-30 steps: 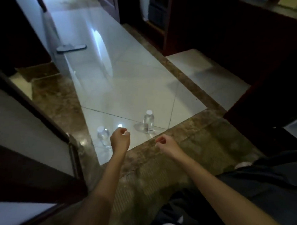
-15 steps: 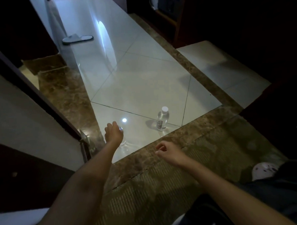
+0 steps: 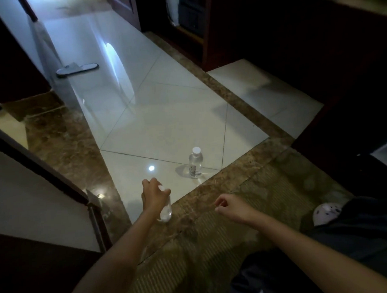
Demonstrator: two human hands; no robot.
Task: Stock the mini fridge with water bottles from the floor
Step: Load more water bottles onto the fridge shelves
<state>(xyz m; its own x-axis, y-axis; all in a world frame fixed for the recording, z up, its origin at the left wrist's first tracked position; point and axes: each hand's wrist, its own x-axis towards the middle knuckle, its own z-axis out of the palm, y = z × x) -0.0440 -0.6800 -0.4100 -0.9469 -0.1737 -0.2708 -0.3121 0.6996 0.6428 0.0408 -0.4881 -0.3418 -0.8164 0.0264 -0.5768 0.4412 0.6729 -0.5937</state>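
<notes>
My left hand (image 3: 154,194) grips the top of a clear water bottle (image 3: 165,209), which hangs upright just above the floor at the edge of the white tiles. A second clear bottle with a white cap (image 3: 195,162) stands upright on the white tile, farther away and to the right. My right hand (image 3: 230,205) hovers loosely curled over the brown marble strip and holds nothing. The open door panel (image 3: 36,191) at the left shows a pale inner face; the inside of the fridge is out of view.
A white slipper (image 3: 77,69) lies on the glossy tiles far back left. Dark wooden furniture (image 3: 283,33) lines the right side. My dark trouser leg and a white shoe (image 3: 325,212) sit at lower right. A lamp reflection (image 3: 151,168) shines on the tile.
My left hand reached down onto the nearer bottle, closed on its top and lifted it back toward me. The right hand stayed where it was.
</notes>
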